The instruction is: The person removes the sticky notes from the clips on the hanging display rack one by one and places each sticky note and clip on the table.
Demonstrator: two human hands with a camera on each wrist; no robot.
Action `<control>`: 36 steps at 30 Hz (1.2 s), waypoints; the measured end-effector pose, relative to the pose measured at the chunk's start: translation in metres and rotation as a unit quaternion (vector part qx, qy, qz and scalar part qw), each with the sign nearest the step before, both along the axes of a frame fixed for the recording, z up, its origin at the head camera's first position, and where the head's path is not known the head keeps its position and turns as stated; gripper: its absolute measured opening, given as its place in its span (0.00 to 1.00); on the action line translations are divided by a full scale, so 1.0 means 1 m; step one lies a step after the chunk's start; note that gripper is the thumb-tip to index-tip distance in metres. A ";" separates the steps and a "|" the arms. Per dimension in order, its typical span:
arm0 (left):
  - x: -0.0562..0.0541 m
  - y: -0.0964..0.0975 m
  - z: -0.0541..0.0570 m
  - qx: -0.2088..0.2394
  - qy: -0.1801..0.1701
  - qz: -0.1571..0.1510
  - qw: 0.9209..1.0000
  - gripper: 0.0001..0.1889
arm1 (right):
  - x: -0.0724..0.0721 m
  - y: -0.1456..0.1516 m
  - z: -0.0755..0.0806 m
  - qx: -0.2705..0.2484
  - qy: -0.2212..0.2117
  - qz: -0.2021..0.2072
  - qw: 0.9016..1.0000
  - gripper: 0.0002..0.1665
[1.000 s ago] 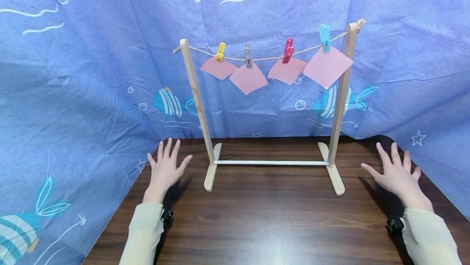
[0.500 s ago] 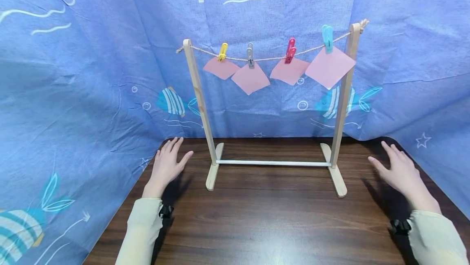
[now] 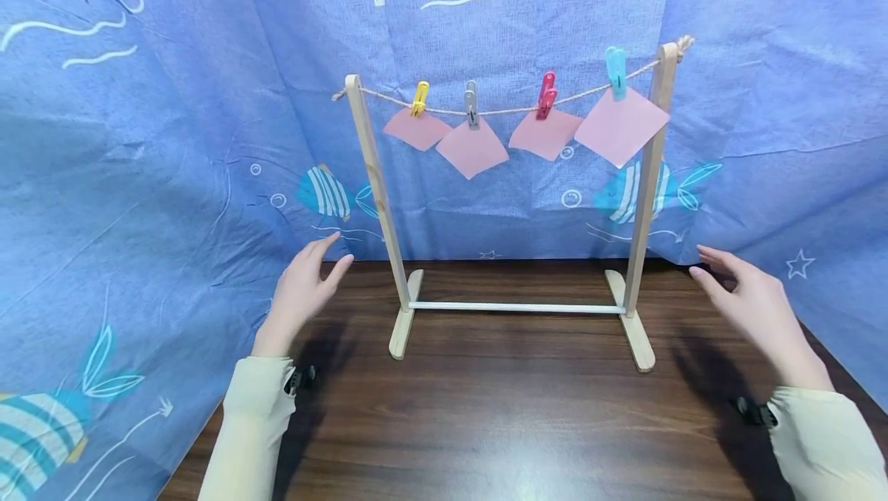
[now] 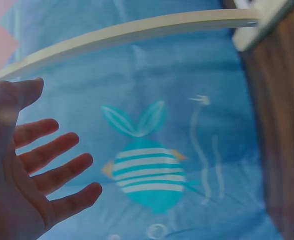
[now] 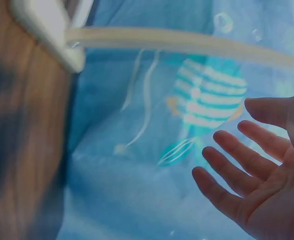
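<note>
My left hand (image 3: 300, 289) is raised over the table left of a wooden rack, fingers relaxed and holding nothing. On the other side, my right hand (image 3: 752, 304) hovers right of the rack, also holding nothing. Both wrist views show spread fingers apart from the rack's posts, the left post (image 4: 136, 30) and the right post (image 5: 177, 40). A string (image 3: 509, 111) spans the posts. From it hang pink paper squares (image 3: 473, 152), held by a yellow clothespin (image 3: 419, 99), a grey clothespin (image 3: 472, 104), a red clothespin (image 3: 546, 96) and a light blue clothespin (image 3: 616, 72).
The rack stands on two wooden feet (image 3: 640, 343) joined by a white bar (image 3: 516, 307). Under it is a dark brown wooden table (image 3: 513, 408). Blue cloth (image 3: 173, 139) with fish prints surrounds the table at the back and sides.
Both hands have lifted off the table, and their spread fingers have drawn closer together and turned inward. The rack, papers and clothespins stay as they were; the view shifted slightly.
</note>
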State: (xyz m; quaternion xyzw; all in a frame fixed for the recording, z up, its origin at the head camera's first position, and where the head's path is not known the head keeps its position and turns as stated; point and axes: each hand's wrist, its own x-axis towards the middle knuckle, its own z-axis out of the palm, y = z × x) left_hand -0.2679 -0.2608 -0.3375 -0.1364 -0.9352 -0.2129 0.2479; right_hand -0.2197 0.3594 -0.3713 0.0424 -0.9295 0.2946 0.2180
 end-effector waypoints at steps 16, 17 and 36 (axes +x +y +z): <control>-0.003 0.020 0.078 0.040 0.101 -0.055 0.993 0.27 | -0.012 -0.114 0.046 -0.067 0.022 0.138 0.988 0.27; -0.004 0.023 0.082 0.046 0.106 -0.059 0.992 0.27 | -0.013 -0.120 0.049 -0.070 0.018 0.148 0.986 0.26; -0.014 0.081 0.159 0.133 0.199 -0.155 0.958 0.25 | -0.067 -0.238 0.106 -0.247 -0.018 0.322 0.914 0.29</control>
